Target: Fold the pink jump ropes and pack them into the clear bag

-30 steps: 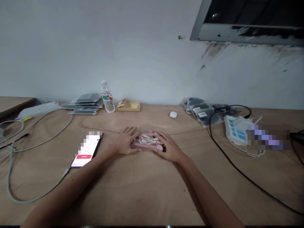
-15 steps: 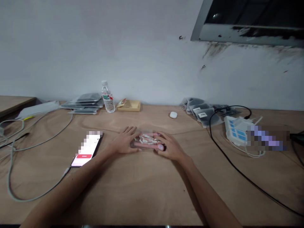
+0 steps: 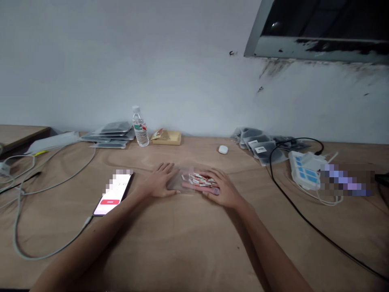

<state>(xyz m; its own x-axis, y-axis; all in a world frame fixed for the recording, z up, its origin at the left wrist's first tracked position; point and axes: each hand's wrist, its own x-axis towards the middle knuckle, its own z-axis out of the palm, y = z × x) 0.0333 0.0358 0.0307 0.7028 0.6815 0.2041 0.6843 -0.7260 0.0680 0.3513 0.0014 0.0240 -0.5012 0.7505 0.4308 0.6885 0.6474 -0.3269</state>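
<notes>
Low over the table, my left hand point(image 3: 159, 180) spans the left end of a clear plastic cover point(image 3: 178, 187), thumb on the near side and fingers on the far side. A shallow pink tray point(image 3: 196, 187) sticks out of the cover to the right. Many small white-and-pink pieces point(image 3: 200, 179) lie jumbled in it; what they are I cannot make out. My right hand point(image 3: 223, 188) is closed around the tray's right end, its thumb at the near edge. The palm and fingers hide that end.
A lit phone point(image 3: 114, 192) on a cable lies left of my forearm. Behind stand a water bottle point(image 3: 140, 129), a small cardboard tray point(image 3: 170, 138) and a white earbud case point(image 3: 223, 149). Grey packets point(image 3: 111, 129), more packets point(image 3: 258, 148), a power strip point(image 3: 304, 170) and a black cable point(image 3: 291, 211) flank them.
My right hand has moved right with the pink tray and its pieces, so more of the clear cover shows beside my left hand. The left hand stays nearly in place.
</notes>
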